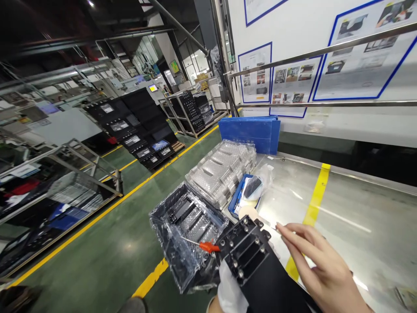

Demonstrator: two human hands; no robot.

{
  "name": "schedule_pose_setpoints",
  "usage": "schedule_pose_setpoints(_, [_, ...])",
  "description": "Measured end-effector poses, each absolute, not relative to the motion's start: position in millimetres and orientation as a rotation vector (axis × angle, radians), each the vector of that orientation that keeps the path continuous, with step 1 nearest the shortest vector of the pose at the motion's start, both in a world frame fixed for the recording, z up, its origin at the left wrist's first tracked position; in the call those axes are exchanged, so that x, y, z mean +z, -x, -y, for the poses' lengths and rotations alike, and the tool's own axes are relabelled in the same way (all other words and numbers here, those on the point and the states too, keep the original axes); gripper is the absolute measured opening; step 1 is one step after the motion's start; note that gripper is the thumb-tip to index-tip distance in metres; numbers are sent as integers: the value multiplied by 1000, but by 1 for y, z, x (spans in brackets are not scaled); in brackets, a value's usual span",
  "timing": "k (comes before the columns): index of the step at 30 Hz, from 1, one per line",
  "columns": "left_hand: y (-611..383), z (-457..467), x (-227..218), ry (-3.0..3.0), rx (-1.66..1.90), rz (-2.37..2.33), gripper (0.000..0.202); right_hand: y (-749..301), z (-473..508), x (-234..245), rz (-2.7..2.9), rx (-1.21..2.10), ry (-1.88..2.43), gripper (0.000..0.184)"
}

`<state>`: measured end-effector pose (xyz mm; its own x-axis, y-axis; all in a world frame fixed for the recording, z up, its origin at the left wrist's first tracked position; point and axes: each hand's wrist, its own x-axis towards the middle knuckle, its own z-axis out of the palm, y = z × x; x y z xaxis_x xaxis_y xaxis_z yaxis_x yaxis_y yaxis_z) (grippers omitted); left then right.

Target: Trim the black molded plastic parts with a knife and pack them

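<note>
r hand (321,265) is hovering open, fingers loose, beside matte black blocky part (252,256) w/ shiny round bolts (240,273); white-gloved l hand (230,289) is sitting under it, grip can't tell.

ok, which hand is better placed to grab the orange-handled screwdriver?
Right, probably. The right hand is open and free, fingertips beside the black part. The left hand, white-gloved, is under that part, seemingly supporting it. The screwdriver lies just left of it.

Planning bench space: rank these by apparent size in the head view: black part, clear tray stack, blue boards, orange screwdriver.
1. black part, though nearness to the camera inflates it and the frame crops it
2. clear tray stack
3. blue boards
4. orange screwdriver
</note>
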<state>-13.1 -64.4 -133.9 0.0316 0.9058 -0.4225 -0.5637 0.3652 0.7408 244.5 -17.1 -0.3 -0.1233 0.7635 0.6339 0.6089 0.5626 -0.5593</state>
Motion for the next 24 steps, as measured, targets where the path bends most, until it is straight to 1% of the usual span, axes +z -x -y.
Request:
schedule_pose_setpoints(2, [1,57,-111,-562,1247,-1121,27,-250,17,3,1795,175,1150,33])
schedule_pose_setpoints(3, [-7,52,-97,-701,1275,-1185,31,-252,17,4,1801,174,1144,34])
schedule_pose_setpoints(6, [-24,41,-59,-1214,1211,-1232,61,-256,20,7,1895,198,1101,35])
schedule_pose_setpoints(8, [-23,39,-45,-1369,1175,-1226,76,-258,22,8,1932,156,1131,33])
schedule_pose_setpoints(9, [-20,40,-42,-1412,1165,-1230,80,-259,22,8,1924,125,1170,31])
schedule_pose_setpoints(12, [-7,43,-44,-1686,1132,-1303,82,-262,24,9,1934,107,1183,32])
schedule_pose_setpoints(14, [-2,42,-46,-1881,1077,-1366,76,-264,23,7,1976,145,1145,35])
schedule_pose_setpoints(16, [-2,40,-45,-1915,1033,-1370,70,-266,22,5,1928,211,1162,34])
schedule_pose_setpoints(17, [-2,38,-42,-1895,1024,-1362,66,-266,20,4,1862,299,1189,30])
schedule_pose_setpoints(18, [-4,36,-38,-1880,1019,-1352,63,-266,18,4,1788,458,1224,25])
schedule_pose_setpoints(19, [-5,34,-33,-1867,1006,-1314,58,-265,17,4,1722,669,1252,25])
schedule_pose_setpoints(20, [-7,32,-27,-1853,991,-1266,55,-264,15,6,1670,897,1268,33])
schedule_pose_setpoints(22, [-12,28,-15,-1812,949,-1145,51,-260,13,9,1616,1263,1282,55])
schedule_pose_setpoints(24, [-16,24,-4,-1753,909,-1045,49,-256,13,12,1624,1427,1276,68])
